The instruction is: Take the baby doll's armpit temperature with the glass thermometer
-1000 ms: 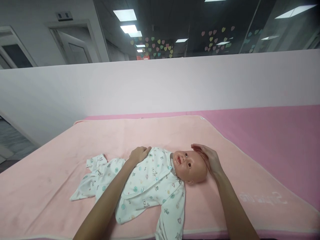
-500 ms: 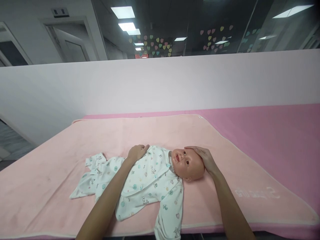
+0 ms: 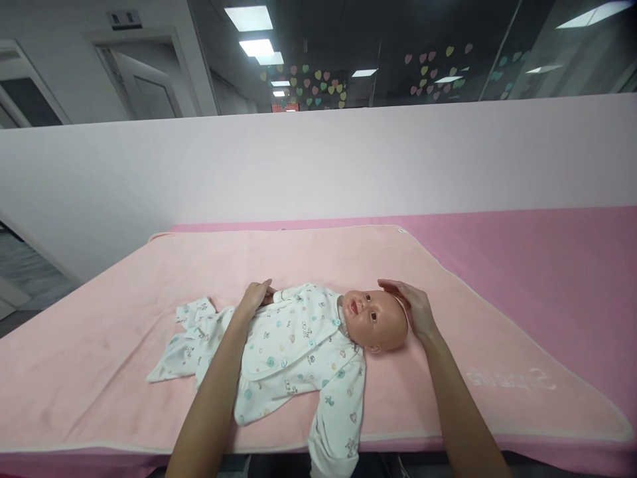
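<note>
A baby doll (image 3: 375, 320) lies on its back, head to the right, on a peach blanket. It wears a white sleepsuit (image 3: 293, 345) printed with small animals and dots, fastened along a slanted front edge. At the far side of its body, my left hand (image 3: 257, 297) is closed at the cuff of the doll's far sleeve; the doll's hand there is hidden. Cupped beside the crown of the head, my right hand (image 3: 411, 307) is open with fingers bent, close to the scalp. The near sleeve hangs over the front edge.
The peach blanket (image 3: 124, 318) covers much of a pink padded surface (image 3: 557, 265). A white low wall (image 3: 318, 166) runs along the back, with dark glass bearing heart stickers above it. A door (image 3: 149, 93) stands at the far left.
My left hand has slid left from the doll's belly to the far sleeve's cuff, which now shows. My right hand has lifted off the forehead towards the crown.
</note>
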`<state>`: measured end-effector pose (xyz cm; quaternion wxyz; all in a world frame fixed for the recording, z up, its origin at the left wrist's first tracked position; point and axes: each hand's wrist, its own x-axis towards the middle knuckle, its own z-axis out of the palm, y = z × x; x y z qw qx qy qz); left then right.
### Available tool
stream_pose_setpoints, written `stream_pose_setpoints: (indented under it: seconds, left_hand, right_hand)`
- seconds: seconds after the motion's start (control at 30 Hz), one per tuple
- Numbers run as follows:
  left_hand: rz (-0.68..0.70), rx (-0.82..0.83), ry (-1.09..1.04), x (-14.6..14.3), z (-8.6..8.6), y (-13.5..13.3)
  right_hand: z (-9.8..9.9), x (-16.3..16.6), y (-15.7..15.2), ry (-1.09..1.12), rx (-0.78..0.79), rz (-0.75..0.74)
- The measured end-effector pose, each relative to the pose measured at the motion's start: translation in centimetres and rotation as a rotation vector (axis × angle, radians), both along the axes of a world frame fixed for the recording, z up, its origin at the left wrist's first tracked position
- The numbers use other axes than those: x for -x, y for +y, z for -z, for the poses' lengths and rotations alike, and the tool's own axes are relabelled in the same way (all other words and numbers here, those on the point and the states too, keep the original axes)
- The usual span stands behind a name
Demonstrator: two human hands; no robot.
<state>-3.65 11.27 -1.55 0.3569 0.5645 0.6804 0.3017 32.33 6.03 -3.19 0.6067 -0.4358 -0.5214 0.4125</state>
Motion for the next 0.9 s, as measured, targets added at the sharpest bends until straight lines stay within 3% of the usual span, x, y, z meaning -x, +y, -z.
stream_pose_setpoints:
  seconds: [0.2,0.47,0.77,0.9]
  left_hand:
    - [-0.005,-0.024,0.073,0.0,0.3,0.2]
    - [0.126,-0.015,0.323,-0.4,0.0,-0.1]
    - [0.147,0.0,0.448,-0.2,0.0,-0.4]
    - [0.145,-0.017,0.442,-0.2,0.4,-0.5]
  right_hand:
    - [-0.9,0.6,-0.5,-0.089,0.134,-0.26]
    - [-1.0,1.0,-0.6,-0.003,0.124,-0.224]
    - [0.4,0.3,0.5,0.13,0.017,-0.035]
    - [0.1,0.4,0.3,0.004,0.071,-0.137]
